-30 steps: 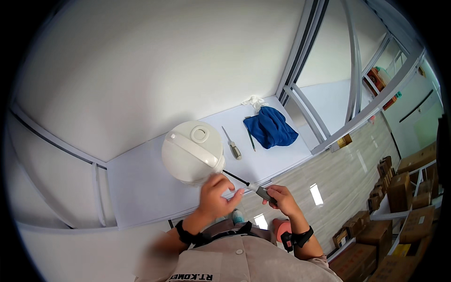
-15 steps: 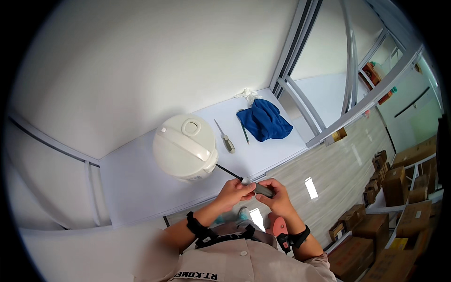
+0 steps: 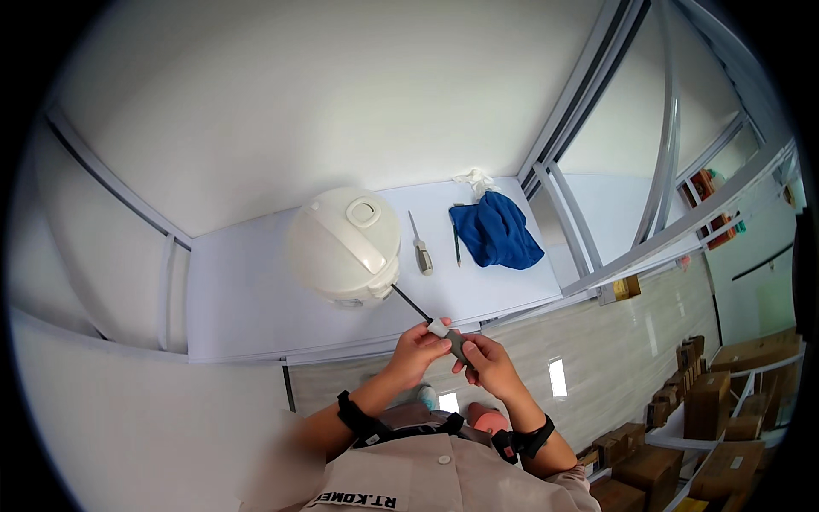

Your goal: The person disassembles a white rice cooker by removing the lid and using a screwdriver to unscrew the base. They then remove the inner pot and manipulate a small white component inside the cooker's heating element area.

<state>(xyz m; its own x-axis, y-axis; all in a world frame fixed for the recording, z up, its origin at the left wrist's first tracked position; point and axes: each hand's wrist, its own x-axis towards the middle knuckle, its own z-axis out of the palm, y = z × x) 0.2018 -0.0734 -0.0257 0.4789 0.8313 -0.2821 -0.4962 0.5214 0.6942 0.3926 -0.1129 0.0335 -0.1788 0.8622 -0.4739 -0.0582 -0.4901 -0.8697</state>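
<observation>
A white rice cooker (image 3: 337, 243) with a rounded lid, a carrying handle and an oval vent stands on the white table. Both my hands hold one screwdriver (image 3: 456, 344), grey-handled with a white collar and a long dark shaft. Its shaft runs up and left to the cooker's near right side, where the tip's end is hidden or too small to make out. My left hand (image 3: 414, 352) pinches the handle by the collar, while my right hand (image 3: 488, 363) grips it near its rear end. A second screwdriver (image 3: 423, 258) lies to the right of the cooker.
Right of the loose screwdriver lie a thin dark green pencil-like stick (image 3: 457, 246), a crumpled blue cloth (image 3: 502, 235) and white tissue (image 3: 476, 179). Metal frame posts (image 3: 567, 218) rise at the table's right end. Cardboard boxes (image 3: 708, 405) stand on the floor and shelves at right.
My view has shifted. The screwdriver's handle points more steeply toward me, and my right hand has come closer to my left. Both hands still hold it, with its shaft at the cooker.
</observation>
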